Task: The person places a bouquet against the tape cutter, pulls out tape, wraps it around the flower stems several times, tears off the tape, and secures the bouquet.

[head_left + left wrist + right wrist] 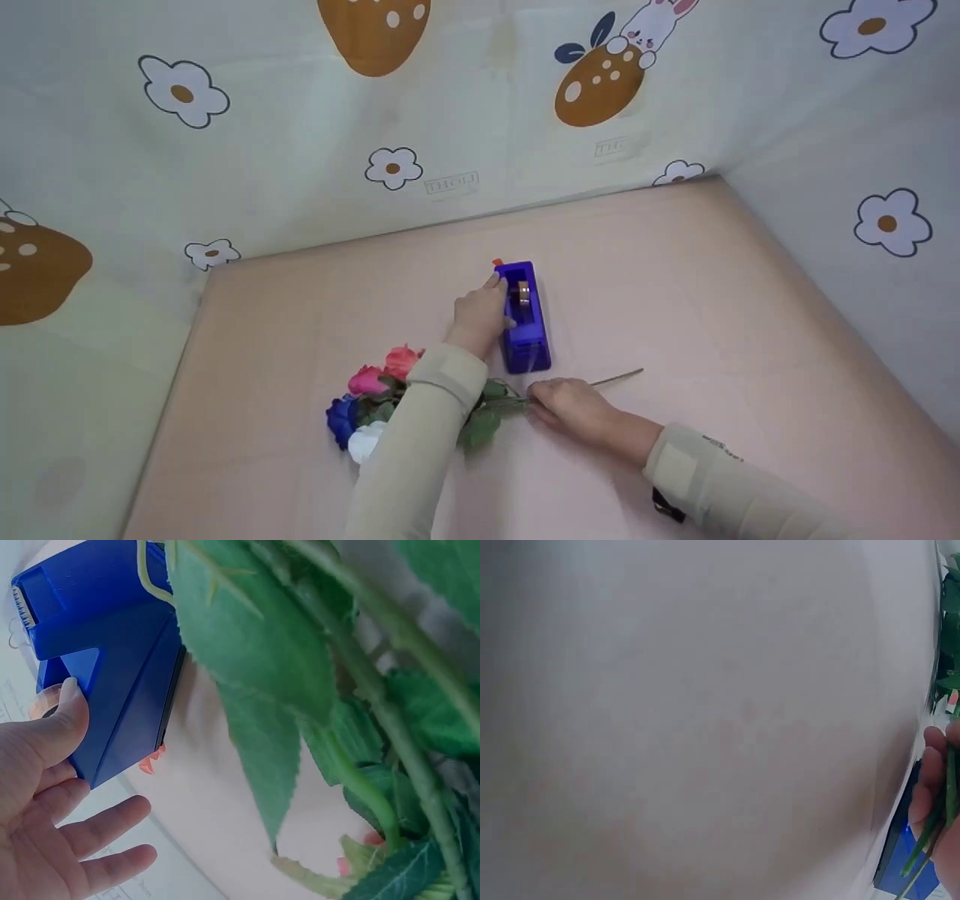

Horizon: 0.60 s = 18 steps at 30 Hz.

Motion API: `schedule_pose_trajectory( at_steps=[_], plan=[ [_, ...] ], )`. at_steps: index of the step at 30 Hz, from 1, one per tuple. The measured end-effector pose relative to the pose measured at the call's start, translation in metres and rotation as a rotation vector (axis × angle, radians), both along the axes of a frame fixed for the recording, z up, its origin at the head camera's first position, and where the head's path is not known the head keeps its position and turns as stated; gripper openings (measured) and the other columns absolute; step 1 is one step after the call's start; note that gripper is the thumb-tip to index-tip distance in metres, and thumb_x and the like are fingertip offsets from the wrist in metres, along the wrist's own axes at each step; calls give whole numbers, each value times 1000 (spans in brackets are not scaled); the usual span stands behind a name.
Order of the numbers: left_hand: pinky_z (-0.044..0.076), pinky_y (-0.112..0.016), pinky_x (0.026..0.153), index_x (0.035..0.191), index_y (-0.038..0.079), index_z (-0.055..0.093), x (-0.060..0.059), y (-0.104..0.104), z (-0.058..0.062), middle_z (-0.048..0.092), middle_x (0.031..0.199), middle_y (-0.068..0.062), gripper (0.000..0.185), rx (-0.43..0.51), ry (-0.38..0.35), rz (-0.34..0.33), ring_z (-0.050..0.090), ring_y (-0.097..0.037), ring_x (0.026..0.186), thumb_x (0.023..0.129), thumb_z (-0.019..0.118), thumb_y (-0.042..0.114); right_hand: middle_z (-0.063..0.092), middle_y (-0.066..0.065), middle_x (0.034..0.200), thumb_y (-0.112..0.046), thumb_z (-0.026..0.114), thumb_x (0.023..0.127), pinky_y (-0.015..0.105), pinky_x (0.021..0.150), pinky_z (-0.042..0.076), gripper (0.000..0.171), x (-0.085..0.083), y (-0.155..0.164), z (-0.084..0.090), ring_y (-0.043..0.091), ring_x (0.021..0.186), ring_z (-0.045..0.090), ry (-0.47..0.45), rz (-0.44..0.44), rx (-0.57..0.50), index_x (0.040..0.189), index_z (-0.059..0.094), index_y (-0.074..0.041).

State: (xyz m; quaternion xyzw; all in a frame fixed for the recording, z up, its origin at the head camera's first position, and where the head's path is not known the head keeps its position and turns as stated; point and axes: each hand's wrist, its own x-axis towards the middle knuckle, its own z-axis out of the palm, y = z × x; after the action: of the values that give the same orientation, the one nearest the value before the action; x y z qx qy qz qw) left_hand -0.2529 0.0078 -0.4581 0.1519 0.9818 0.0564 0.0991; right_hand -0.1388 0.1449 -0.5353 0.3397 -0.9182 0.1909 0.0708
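Note:
My left hand [477,315] pinches the side wall of a blue tape dispenser [536,352], thumb over the wall near the tape roll [523,291]. In the left wrist view the dispenser's toothed cutter [24,607] shows, and the other fingers spread away from it. My right hand [574,411] grips a bundle of artificial rose stems [619,376], whose ends stick out past the fist. To the left lie the blooms: a blue rose [342,421], a white rose [364,442], a pink rose [367,380] and a coral rose [402,361], partly behind my left sleeve.
A pale pink table cover [675,300] lies under everything. Walls of printed cloth [300,165] with flower and strawberry pictures rise at the back and sides. A small orange piece [497,262] shows by the dispenser's far end. Green leaves [480,429] spread from the stems.

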Motion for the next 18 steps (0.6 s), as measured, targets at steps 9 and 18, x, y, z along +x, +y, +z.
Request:
schedule_pose_trajectory(
  at_steps=[9, 18],
  plan=[
    [47, -45, 87, 140, 11, 37, 2, 3, 4, 32, 147, -1, 72, -40, -7, 12, 55, -30, 112, 79, 68, 35, 61, 2, 75, -9, 61, 84, 23, 63, 49, 7, 1, -4, 5, 15, 69, 60, 82, 55, 58, 88, 57, -6],
    [44, -48, 90, 140, 12, 37, 5, 7, 11, 32, 147, 0, 72, -126, -4, 7, 53, -30, 114, 79, 66, 38, 62, 2, 73, -9, 60, 83, 22, 60, 48, 5, 4, -10, 10, 14, 66, 60, 100, 24, 38, 86, 56, -6]
  ],
)
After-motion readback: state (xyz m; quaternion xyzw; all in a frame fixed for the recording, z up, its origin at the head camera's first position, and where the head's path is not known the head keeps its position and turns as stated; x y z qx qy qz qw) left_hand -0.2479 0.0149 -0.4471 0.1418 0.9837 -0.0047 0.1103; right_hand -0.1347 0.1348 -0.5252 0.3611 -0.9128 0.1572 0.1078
